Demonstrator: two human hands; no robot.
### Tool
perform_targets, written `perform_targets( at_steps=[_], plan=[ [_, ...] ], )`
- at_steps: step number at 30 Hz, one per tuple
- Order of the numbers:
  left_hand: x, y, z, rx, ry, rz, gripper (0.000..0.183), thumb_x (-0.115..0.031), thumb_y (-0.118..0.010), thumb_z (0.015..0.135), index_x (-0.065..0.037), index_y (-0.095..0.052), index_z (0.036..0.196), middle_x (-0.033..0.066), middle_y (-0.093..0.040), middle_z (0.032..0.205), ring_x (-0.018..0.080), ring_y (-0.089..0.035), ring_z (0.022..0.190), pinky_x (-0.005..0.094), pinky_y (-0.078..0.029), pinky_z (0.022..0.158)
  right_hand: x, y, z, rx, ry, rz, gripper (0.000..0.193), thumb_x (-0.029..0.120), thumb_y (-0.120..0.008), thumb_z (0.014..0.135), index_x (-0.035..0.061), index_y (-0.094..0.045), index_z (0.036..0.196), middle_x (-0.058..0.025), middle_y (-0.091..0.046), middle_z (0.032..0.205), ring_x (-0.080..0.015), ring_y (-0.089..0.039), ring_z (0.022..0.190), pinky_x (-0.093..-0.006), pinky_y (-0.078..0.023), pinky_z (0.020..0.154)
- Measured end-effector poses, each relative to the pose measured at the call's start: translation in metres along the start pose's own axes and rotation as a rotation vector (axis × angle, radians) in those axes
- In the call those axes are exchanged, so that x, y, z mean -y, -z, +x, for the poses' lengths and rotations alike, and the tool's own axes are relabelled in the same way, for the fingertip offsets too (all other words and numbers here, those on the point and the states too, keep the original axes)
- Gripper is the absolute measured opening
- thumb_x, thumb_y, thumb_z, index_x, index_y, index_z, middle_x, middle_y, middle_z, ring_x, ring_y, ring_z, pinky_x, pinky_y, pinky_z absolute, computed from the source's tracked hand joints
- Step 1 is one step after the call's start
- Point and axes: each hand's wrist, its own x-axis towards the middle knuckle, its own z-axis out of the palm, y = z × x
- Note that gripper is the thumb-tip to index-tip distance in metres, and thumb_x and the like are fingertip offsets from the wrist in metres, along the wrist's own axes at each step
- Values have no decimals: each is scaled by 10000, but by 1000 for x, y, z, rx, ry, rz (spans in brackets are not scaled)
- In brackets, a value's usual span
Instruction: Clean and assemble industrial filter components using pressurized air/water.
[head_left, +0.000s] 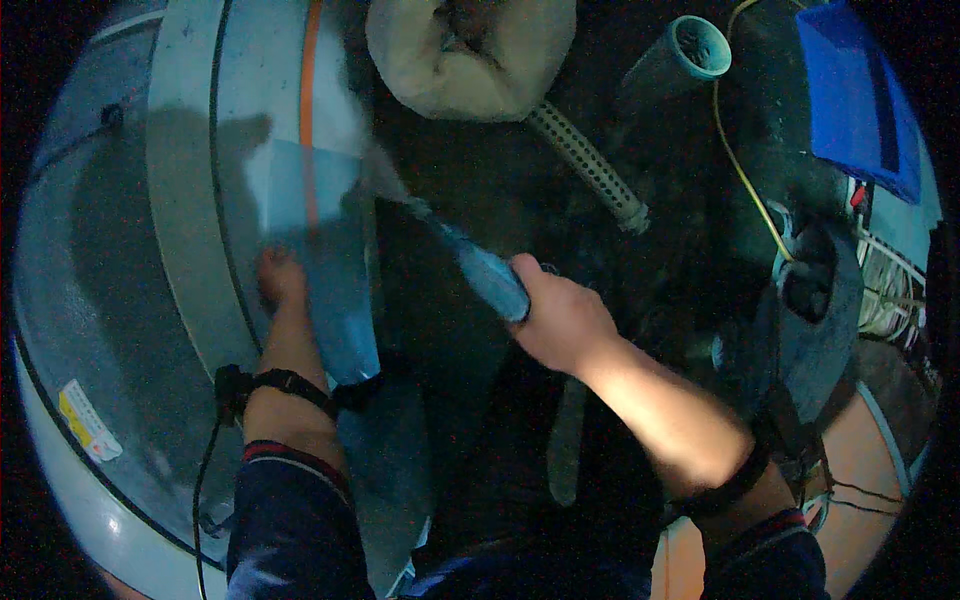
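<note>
My right hand (565, 315) is wrapped round the blue handle of a slender tool (490, 275). The tool narrows to a thin, pale tip that points up and left, beside a light panel with an orange stripe (308, 75). Blur at the tip hides what kind of tool it is. On the left, my left hand (281, 277) has its fingers curled in at the edge of a bluish sheet or panel (335, 270). Whether it grips that edge cannot be made out.
A pale sack-like bundle (470, 65) stands at the top, with a perforated tube (590, 170) below it. Right of these are a grey cylinder (680, 60), a yellow cord (730, 140), a blue crate (860, 100) and a dark bulky object (820, 300). A large grey curved surface (110, 300) fills the left.
</note>
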Motion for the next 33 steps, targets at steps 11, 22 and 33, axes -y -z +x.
perform_targets(
  at_steps=[11,22,33],
  plan=[
    [-15,-2,-7,-165,-134,-161,358,-290,-568,987,-67,-651,1254,229,-685,1220,444,-643,1125,503,-503,951,6,-24,14,-67,219,6,532,147,-723,836,108,-463,1298,-212,-689,1025,-430,-683,974,-536,-545,801],
    [22,11,11,-273,-243,-107,357,-257,-592,972,-48,-659,1253,203,-700,1211,403,-662,1103,486,-506,958,25,-37,34,-62,296,-42,644,130,-730,827,87,-438,1400,-240,-667,1095,-435,-688,981,-531,-561,802],
    [49,6,37,-189,-33,-62,327,-274,-571,958,-46,-687,1162,196,-710,1144,411,-667,1050,482,-521,926,35,-39,49,-72,260,-45,597,119,-670,855,84,-447,1408,-241,-660,1125,-427,-692,973,-532,-563,809]
  ],
)
